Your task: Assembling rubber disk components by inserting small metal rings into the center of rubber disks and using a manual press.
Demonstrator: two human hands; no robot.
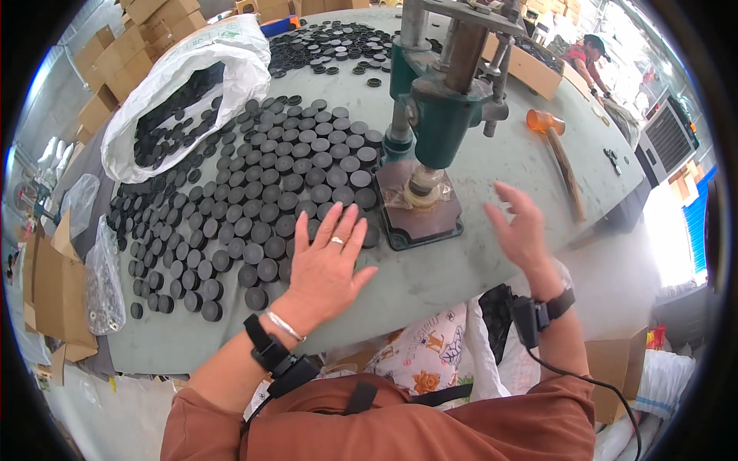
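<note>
My left hand [326,269] lies palm down, fingers stretched and apart, at the near right edge of a wide spread of round black caps [265,184]. Its fingertips reach over the closest caps; whether they touch them I cannot tell. To the right of that spread stands a dark green hand press [438,119], its ram down over a dark square base plate [423,228]. Between ram and plate is a pale, round, tape-wrapped fitting [424,190]. On the press's right, my right hand [520,229] is held with fingers apart and nothing in it.
A white sack [188,92] spills black caps at the left. More caps [330,42] lie behind the press. A mallet [563,157] with an orange head rests at the right, near small pliers-like metal tools [612,160]. Another person [588,61] works at the far right.
</note>
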